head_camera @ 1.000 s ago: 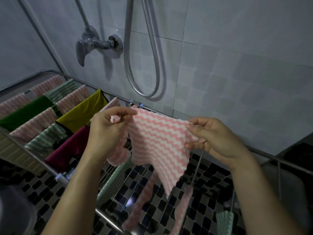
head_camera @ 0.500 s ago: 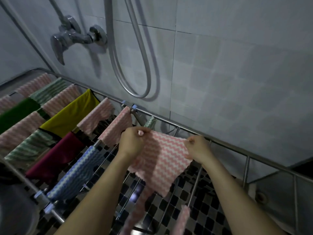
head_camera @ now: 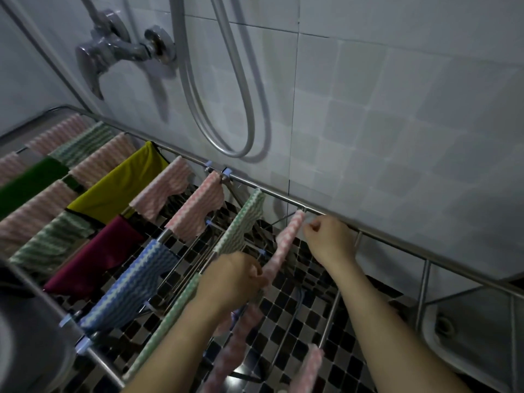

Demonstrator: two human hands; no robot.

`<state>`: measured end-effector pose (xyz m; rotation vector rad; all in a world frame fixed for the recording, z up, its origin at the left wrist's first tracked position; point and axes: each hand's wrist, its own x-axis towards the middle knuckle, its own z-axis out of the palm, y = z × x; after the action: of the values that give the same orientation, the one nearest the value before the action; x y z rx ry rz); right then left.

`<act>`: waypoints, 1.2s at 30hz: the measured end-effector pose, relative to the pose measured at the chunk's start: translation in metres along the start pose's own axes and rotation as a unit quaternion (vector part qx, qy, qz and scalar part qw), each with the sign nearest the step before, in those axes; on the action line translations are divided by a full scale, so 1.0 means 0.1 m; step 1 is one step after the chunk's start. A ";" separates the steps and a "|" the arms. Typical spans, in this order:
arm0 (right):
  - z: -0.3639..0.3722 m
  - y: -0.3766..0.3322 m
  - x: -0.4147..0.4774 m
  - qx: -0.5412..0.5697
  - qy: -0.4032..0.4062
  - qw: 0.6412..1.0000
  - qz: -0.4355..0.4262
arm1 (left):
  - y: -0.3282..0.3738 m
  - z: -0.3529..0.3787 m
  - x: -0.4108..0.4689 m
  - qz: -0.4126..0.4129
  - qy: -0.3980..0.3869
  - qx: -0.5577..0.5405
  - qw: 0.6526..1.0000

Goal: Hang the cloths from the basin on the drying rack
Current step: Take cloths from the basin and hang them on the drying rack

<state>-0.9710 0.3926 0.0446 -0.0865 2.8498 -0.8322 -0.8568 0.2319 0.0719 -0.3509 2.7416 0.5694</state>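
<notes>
The left hand and right hand pinch a pink cloth draped over the drying rack.

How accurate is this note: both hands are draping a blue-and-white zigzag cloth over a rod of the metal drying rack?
Wrong colour: the head view shows the left hand and right hand draping a pink-and-white zigzag cloth over a rod of the metal drying rack.

Light dim, flat, bluish-grey; source not visible. Shower hose and tap cast soft shadows rightward on the tiled wall; faint highlights on the tap's chrome. Left hand and the pink cloth it grips are motion-smeared. Lines bow toward the frame edges; lower-left corner out of focus.
</notes>
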 end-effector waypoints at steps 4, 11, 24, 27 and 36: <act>0.06 -0.06 0.05 0.079 -0.049 0.995 0.017 | 0.03 0.16 -0.04 0.006 0.031 0.046 0.998; 0.12 -0.06 0.14 0.074 -0.016 0.996 0.035 | 0.19 0.18 -0.12 0.029 0.089 0.134 0.987; 0.21 -0.05 0.14 0.104 -0.004 0.993 0.053 | 0.08 0.24 -0.08 0.018 0.096 0.058 0.994; 0.22 -0.06 0.15 0.104 -0.009 0.992 0.066 | 0.14 0.21 -0.08 0.011 0.103 0.063 0.993; 0.22 -0.12 0.12 0.074 0.006 0.996 0.056 | 0.22 0.16 -0.16 -0.018 0.099 0.045 0.994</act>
<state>-0.9786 0.3701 0.0312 0.0963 2.7637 -1.0185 -0.8448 0.2611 0.0710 -0.4561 2.9312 0.4199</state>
